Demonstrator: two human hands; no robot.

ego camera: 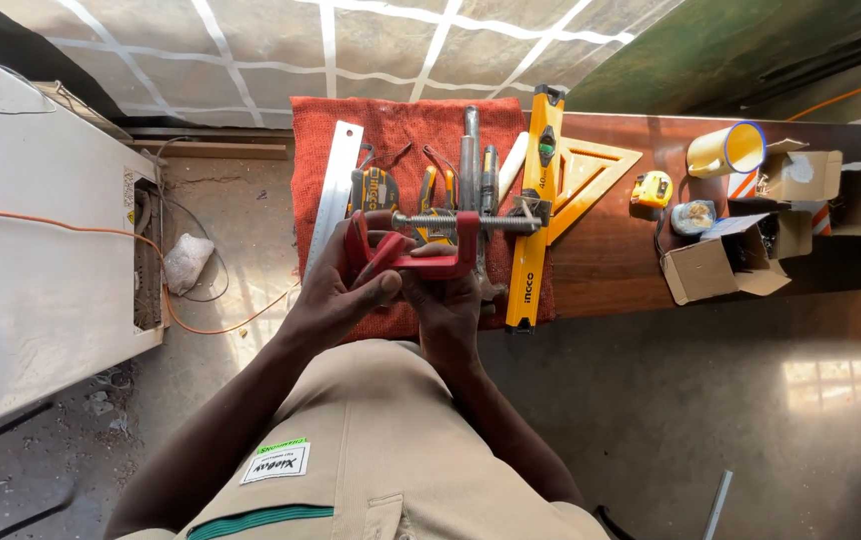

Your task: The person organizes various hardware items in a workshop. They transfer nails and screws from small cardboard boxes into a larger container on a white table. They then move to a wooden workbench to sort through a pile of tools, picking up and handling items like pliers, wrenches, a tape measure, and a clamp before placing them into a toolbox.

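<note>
My left hand (336,285) is curled around the red C-clamp (421,250), thumb pressed along its lower bar and the other fingers wrapped behind the curved end, so the grasp is closed tight on the frame. My right hand (446,305) comes up from below and grips the same clamp at its underside; its fingers are mostly tucked behind the red metal, so I can only say they seem bent around it. The clamp's threaded screw (451,220) sticks out to the right, above the red cloth (401,125) spread over the wooden bench (631,250).

On the cloth I count one steel ruler (336,190), one yellow spirit level (533,200), one yellow triangular square (586,170), and several hand tools with dark or orange grips whose number I cannot settle, since my hands cover their lower ends. Farther right sit one yellow mug (726,150), one small yellow tape measure (653,188), and two open cardboard boxes (726,262), the farther one partly cut off by shadow. A white cabinet (41,250) stands to my left, with an orange cable (81,228) running across it.
</note>
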